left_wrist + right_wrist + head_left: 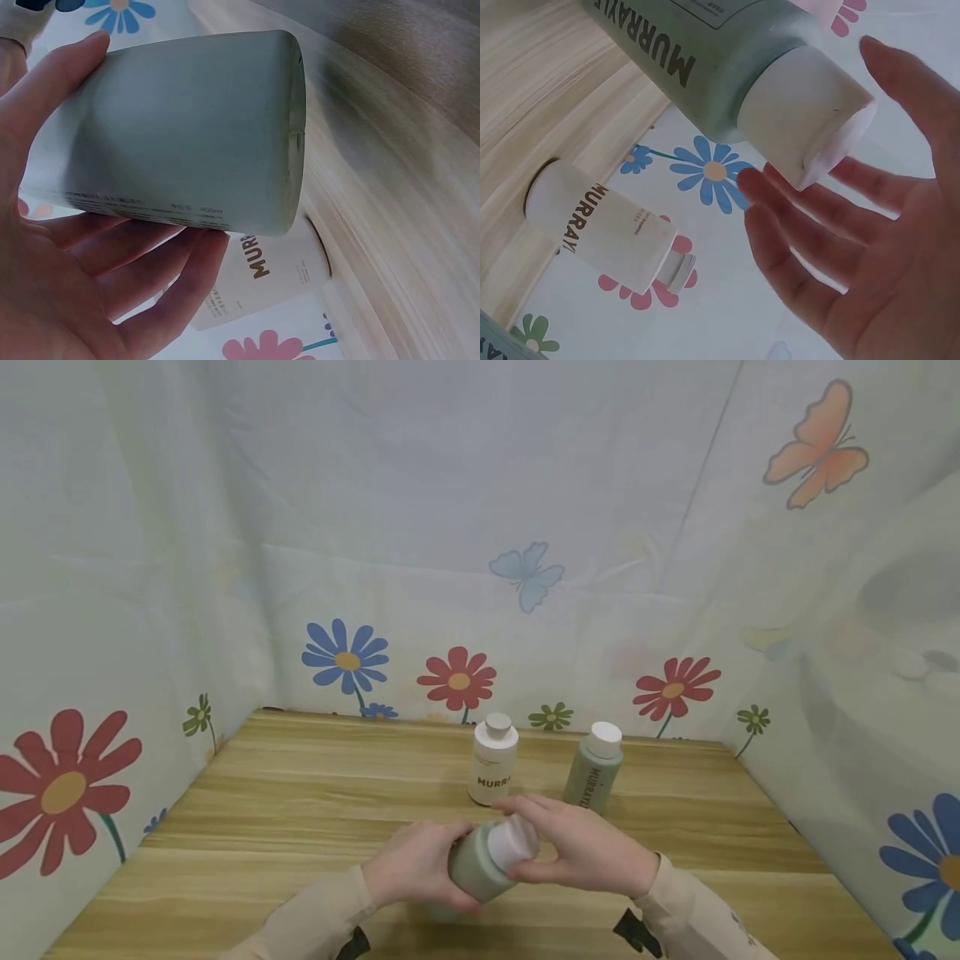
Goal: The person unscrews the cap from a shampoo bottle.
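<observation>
One pale green, cylindrical bottle [472, 867] with a broad white cap [513, 842] is held tilted above the counter, near the middle of its front part, its capped end pointing up and to the right. The left hand [416, 864] grips the bottle's body, thumb on one side and fingers on the other. The right hand [588, 852] is loosely cupped around the cap, fingers relaxed and, in the right wrist view, the thumb clear of it; whether any fingertip touches the cap I cannot tell.

Behind the held bottle, a white cylindrical bottle [492, 770] with brown lettering and a narrow cap stands upright on the wood-grained counter [322, 777]. To its right, well apart, stands a second pale green bottle [592, 777] with a white cap, its lower part hidden by the right hand. Cream sleeves [318, 910] cover both forearms. Around the counter hangs a pale cloth backdrop [375, 485] printed with red, blue and green flowers and butterflies.
</observation>
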`<state>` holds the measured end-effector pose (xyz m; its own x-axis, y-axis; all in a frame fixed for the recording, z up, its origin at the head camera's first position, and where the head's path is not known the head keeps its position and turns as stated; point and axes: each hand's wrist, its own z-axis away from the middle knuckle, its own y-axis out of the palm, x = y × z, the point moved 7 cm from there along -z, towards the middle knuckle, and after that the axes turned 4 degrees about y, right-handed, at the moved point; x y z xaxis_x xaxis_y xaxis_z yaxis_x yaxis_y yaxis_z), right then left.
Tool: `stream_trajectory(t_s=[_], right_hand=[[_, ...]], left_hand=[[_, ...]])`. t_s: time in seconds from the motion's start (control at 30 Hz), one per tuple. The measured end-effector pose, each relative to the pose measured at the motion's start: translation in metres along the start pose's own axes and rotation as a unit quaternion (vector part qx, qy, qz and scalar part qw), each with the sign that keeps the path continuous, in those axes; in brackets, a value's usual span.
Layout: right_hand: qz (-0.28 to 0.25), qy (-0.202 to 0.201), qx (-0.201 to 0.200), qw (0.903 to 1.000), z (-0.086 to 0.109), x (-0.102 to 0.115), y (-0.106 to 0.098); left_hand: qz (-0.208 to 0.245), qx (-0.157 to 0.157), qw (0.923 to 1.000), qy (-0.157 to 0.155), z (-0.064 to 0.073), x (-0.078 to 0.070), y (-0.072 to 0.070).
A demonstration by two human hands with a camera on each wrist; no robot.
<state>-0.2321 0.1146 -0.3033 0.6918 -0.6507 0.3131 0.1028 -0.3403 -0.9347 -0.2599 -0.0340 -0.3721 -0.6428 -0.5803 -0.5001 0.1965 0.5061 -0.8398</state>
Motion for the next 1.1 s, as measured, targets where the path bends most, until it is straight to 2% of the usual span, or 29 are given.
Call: stream_trajectory(t_s=[0.17,0.43,0.57,0.7,0.77,0.83,1.1], right_hand=[[0.009,0.033,-0.009,0.9994,0.000,-0.005,-0.002],[0.011,0.013,-0.002,0.9999,0.002,-0.003,-0.001],[0.009,-0.024,0.009,0.9996,0.002,0.001,0.000],[0.035,-0.076,-0.004,0.9965,0.003,0.007,0.000],[0.041,-0.084,-0.008,0.9956,0.003,0.008,0.000],[0.037,-0.078,-0.010,0.9962,0.003,0.008,0.000],[0.048,-0.003,-0.010,0.9988,-0.001,-0.001,0.000]], left_hand=[[0.002,0.007,1.0000,-0.006,-0.001,0.001,0.001],[-0.006,0.006,1.0000,-0.004,-0.002,0.000,0.002],[-0.006,0.009,0.9999,-0.006,-0.003,0.000,0.003],[-0.003,0.013,0.9999,-0.009,-0.003,0.001,0.004],[-0.007,0.011,0.9999,-0.008,-0.003,0.001,0.005],[-0.010,0.010,0.9999,-0.009,-0.003,0.002,0.005],[-0.015,0.015,0.9998,-0.006,-0.006,-0.001,0.006]])
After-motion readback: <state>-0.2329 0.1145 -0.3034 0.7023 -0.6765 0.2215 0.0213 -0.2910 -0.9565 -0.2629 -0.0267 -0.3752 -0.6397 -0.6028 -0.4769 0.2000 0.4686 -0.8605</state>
